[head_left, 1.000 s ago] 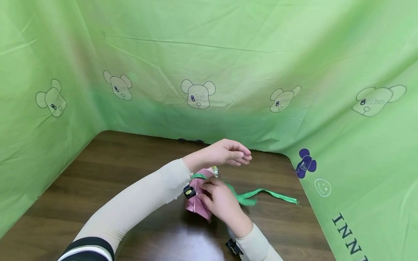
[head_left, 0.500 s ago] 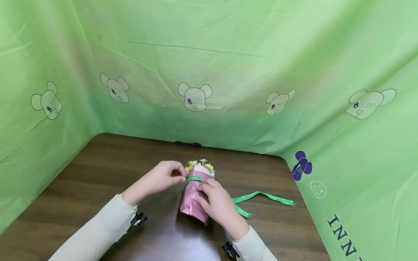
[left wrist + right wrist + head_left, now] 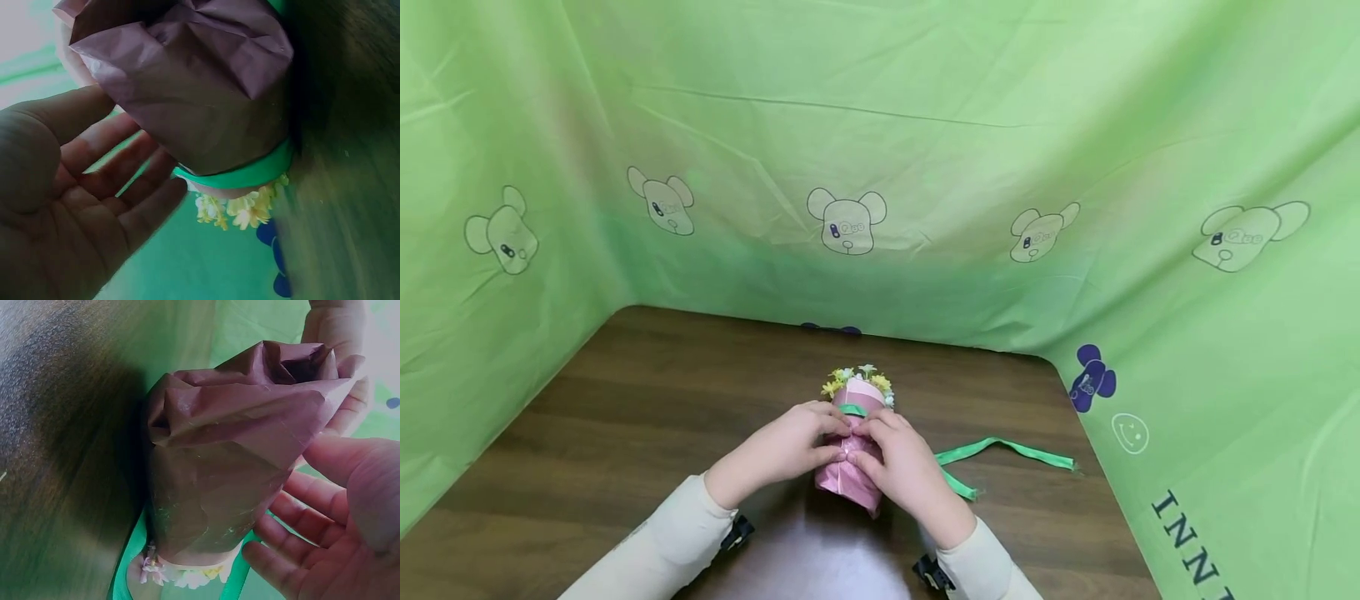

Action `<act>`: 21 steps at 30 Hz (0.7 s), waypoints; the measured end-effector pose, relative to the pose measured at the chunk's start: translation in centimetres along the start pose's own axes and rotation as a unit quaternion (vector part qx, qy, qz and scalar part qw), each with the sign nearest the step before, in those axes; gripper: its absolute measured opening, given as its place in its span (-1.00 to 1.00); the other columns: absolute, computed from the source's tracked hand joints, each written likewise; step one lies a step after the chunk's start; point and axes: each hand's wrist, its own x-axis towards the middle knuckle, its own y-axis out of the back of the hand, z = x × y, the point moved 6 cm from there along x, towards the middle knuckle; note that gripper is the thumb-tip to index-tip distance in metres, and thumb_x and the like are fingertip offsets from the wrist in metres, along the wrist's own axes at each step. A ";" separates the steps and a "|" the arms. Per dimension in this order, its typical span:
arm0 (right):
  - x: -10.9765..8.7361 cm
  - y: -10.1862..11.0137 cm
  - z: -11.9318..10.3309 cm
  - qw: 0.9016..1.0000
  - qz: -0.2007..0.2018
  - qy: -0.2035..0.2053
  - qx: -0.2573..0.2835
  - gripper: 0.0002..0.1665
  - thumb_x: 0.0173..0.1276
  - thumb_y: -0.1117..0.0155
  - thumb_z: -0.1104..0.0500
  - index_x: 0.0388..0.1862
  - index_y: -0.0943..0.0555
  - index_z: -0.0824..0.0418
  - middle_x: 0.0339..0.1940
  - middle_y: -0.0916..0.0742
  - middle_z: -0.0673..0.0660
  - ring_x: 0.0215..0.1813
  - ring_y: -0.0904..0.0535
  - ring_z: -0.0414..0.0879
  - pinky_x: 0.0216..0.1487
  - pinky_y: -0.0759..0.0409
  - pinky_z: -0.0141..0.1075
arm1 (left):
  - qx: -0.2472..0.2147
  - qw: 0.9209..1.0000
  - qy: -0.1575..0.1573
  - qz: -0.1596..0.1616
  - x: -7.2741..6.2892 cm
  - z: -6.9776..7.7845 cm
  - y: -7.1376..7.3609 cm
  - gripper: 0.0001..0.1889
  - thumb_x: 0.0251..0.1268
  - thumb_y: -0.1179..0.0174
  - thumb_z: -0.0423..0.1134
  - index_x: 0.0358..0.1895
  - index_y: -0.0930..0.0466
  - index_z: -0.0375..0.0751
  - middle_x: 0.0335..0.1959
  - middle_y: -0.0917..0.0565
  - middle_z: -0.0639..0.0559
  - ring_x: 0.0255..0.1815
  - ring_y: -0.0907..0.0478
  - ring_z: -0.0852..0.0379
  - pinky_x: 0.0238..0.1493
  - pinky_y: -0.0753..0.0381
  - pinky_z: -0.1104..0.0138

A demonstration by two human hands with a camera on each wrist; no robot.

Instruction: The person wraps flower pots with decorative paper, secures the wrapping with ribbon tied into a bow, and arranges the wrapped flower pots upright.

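Observation:
A small bouquet lies on the table, wrapped in pink paper (image 3: 842,477), its yellow and white flowers (image 3: 880,383) pointing away from me. Around the wrap near the flowers runs a green ribbon (image 3: 853,410). My left hand (image 3: 790,442) touches the paper from the left with thumb and fingertips, just below the ribbon. From the right, my right hand (image 3: 910,467) rests its thumb and fingertips on the same seam. Both wrist views show the fingers fairly straight, reaching the paper's edge. The crumpled paper end (image 3: 250,381) faces me.
A loose ribbon tail (image 3: 1000,446) stretches over the table to the right, with a shorter end beside it. The brown wooden table (image 3: 662,392) is enclosed by a green printed cloth (image 3: 940,300) at the back and sides.
My left hand first reached across above the bouquet, then drew back to its left side and now touches the paper by the right hand. The ribbon now crosses the wrap. The right hand stays.

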 end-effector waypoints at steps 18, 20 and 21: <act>-0.1 2.1 1.2 0.993 -0.068 -0.036 0.093 -0.70 0.39 -0.41 0.06 0.06 -0.74 0.09 0.08 -0.73 -0.01 0.17 -0.64 -0.07 0.24 -0.59 -0.09 | 0.076 0.997 -0.031 0.011 -0.4 1.3 -0.9 -0.78 0.33 -0.37 -0.23 -0.02 -0.78 -0.21 0.10 -0.69 0.05 0.16 -0.57 0.06 0.21 -0.60 0.22; -0.1 3.1 2.7 0.991 -0.061 -0.067 0.097 -0.74 0.41 -0.40 0.07 0.03 -0.75 0.07 0.02 -0.75 -0.01 0.12 -0.66 -0.06 0.20 -0.61 -0.07 | 0.077 0.997 -0.026 0.012 -0.4 1.3 -0.9 -0.77 0.32 -0.38 -0.23 -0.02 -0.77 -0.22 0.08 -0.69 0.05 0.14 -0.58 0.06 0.20 -0.61 0.21; -0.2 3.7 3.7 0.991 -0.055 -0.089 0.090 -0.77 0.42 -0.38 0.06 0.01 -0.76 0.06 -0.02 -0.75 -0.01 0.08 -0.67 -0.08 0.17 -0.62 -0.08 | 0.078 0.997 -0.022 0.012 -0.4 1.4 -0.9 -0.77 0.32 -0.38 -0.22 -0.02 -0.77 -0.21 0.08 -0.69 0.05 0.14 -0.58 0.06 0.19 -0.61 0.21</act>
